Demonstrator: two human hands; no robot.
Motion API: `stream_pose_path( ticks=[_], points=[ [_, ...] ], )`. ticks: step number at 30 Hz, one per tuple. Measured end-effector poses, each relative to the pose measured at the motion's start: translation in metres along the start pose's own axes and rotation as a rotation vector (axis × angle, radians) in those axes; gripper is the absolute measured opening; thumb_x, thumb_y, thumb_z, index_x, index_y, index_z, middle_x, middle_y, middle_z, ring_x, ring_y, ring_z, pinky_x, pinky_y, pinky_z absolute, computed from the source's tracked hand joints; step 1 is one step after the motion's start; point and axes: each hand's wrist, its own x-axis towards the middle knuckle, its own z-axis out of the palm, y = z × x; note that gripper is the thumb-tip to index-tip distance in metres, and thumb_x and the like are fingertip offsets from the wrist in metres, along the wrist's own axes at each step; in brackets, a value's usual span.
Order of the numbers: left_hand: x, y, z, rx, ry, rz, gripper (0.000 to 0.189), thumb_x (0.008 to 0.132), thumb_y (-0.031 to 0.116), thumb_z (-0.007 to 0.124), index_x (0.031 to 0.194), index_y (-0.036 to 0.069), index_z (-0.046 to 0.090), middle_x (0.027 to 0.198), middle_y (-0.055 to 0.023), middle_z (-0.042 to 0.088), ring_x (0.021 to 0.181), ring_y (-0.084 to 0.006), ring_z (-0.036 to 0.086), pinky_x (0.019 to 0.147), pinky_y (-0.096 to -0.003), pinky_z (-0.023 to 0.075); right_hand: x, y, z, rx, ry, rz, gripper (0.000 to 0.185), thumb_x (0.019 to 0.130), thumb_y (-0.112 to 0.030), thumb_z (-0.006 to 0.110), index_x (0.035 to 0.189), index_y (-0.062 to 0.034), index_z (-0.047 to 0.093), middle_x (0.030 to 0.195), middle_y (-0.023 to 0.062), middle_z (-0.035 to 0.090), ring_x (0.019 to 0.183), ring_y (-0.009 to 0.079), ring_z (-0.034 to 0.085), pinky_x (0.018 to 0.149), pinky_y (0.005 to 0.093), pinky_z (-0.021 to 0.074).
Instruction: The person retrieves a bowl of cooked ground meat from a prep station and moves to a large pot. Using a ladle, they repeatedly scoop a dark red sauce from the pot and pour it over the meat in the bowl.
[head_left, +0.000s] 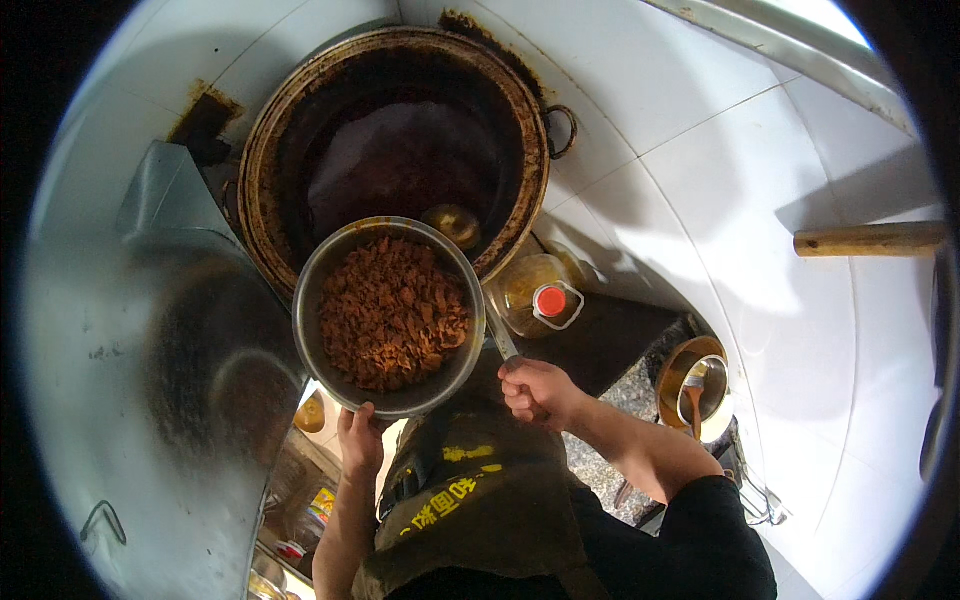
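My left hand (361, 441) grips the near rim of a round metal basin (388, 405), thumb over the edge. Brown-red crumbled or chopped food (390, 315) fills much of the basin, which covers the near part of a large blackened pot (259, 180) holding dark liquid (405, 150). Closed around a flat metal handle (501, 330) is my right hand (544, 394). The handle passes behind the basin; a round ladle-like bowl (452, 225) shows inside the pot beyond it, but their join is hidden.
A plastic jug (517, 292) with a red cap stands right of the pot. Farther right, a brush (694, 397) rests in a metal container (718, 382). A wooden handle (866, 240) juts in before the tiled wall (675, 187). Large sheet metal (97, 315) bounds the left side.
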Motion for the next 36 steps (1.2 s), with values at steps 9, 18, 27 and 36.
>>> stream_pose_path(
  ticks=[9, 18, 27, 36],
  points=[
    [-0.004, 0.009, 0.011, 0.042, 0.005, 0.009, 0.035, 0.091, 0.006, 0.047, 0.126, -0.002, 0.046, 0.116, -0.0173, 0.061, 0.099, -0.0308, 0.066, 0.085, -0.0467, 0.0580, 0.028, -0.027, -0.002, -0.006, 0.054, -0.075, 0.008, 0.092, -0.010, 0.054, 0.099, -0.0077, 0.051, 0.072, -0.0003, 0.046, 0.056, 0.0088, 0.042, 0.046, 0.0244, 0.0323],
    [-0.004, 0.005, 0.007, 0.056, 0.005, -0.008, 0.039, 0.091, 0.007, 0.045, 0.129, 0.000, 0.046, 0.119, -0.0158, 0.060, 0.102, -0.0305, 0.064, 0.087, -0.0455, 0.0560, 0.055, -0.079, -0.014, -0.059, 0.063, -0.150, 0.001, 0.093, -0.008, 0.052, 0.092, -0.0081, 0.051, 0.071, 0.0007, 0.047, 0.056, 0.0102, 0.044, 0.046, 0.0248, 0.0329],
    [-0.004, 0.000, 0.000, 0.017, 0.016, -0.006, 0.034, 0.092, 0.010, 0.051, 0.124, 0.001, 0.051, 0.116, -0.0135, 0.063, 0.099, -0.0281, 0.065, 0.086, -0.0441, 0.0565, 0.084, -0.147, -0.001, -0.264, 0.163, -0.221, 0.013, 0.091, -0.010, 0.054, 0.080, -0.0075, 0.048, 0.066, 0.0035, 0.049, 0.050, 0.0128, 0.045, 0.043, 0.0299, 0.0381],
    [-0.005, -0.005, -0.005, 0.001, 0.029, 0.002, 0.030, 0.092, 0.013, 0.055, 0.119, 0.001, 0.054, 0.114, -0.0117, 0.064, 0.101, -0.0251, 0.064, 0.089, -0.0407, 0.0538, 0.108, -0.205, 0.037, -0.450, 0.233, -0.219, 0.003, 0.091, -0.010, 0.053, 0.091, -0.0069, 0.052, 0.069, 0.0010, 0.049, 0.052, 0.0100, 0.045, 0.042, 0.0248, 0.0383]
  ],
)
